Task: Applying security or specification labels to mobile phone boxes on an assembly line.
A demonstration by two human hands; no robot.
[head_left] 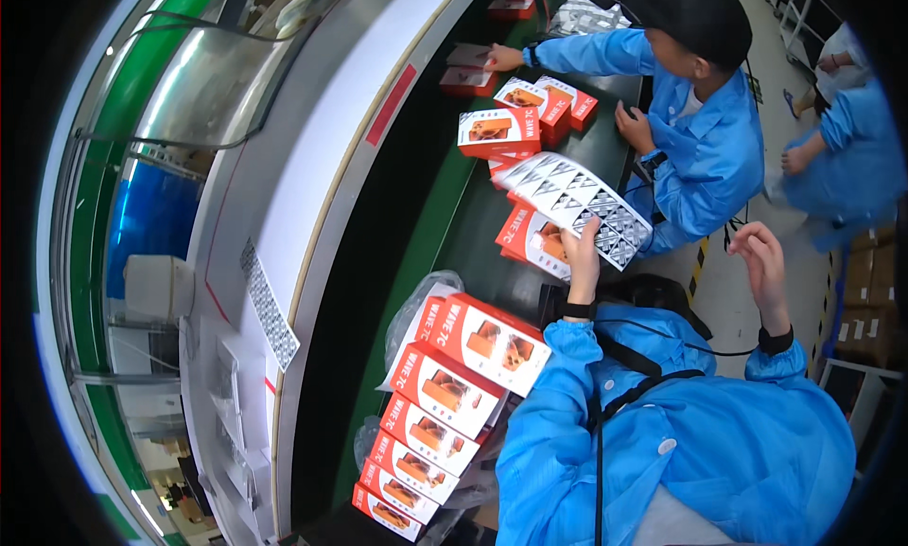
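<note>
On the long dark belt (445, 215) lay red boxes (452, 395), and the left hand (582, 253) pinched a patterned sticker sheet (577, 205) over them while the right hand (761, 257) hung open, so peeling one probably came next.

dark green conveyor belt (445, 234), white metal side rail (312, 167), grey floor (728, 290) with yellow-black striped tape (701, 258), cardboard boxes (870, 272) at right
</note>
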